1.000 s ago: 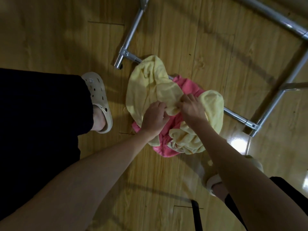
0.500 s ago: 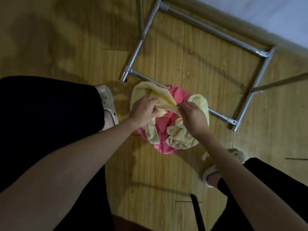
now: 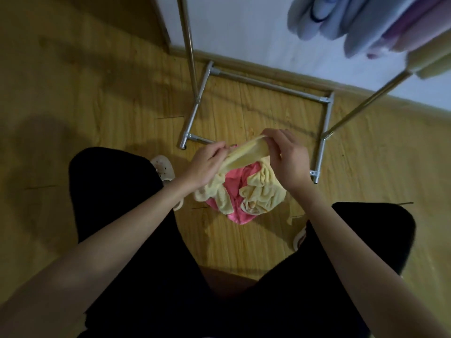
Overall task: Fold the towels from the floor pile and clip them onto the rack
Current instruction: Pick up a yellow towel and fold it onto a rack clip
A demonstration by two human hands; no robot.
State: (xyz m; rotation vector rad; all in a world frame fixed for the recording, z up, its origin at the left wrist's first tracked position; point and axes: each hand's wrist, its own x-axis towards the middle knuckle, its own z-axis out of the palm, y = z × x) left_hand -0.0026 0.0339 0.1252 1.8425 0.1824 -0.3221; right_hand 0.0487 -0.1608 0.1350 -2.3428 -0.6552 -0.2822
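L hand (image 3: 207,162) + R hand (image 3: 288,154) pinch yellow towel (image 3: 246,152) edge, stretched taut btwn them | rest hangs crumpled (soft, pale) onto pink towel (image 3: 235,186) on floor (image 3: 97,98) | pile just before rack (image 3: 266,85) base

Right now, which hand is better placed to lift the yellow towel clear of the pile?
Right. The right hand pinches the raised end of the yellow towel, above the pink towel. The left hand holds it lower, where the cloth still trails into the pile.
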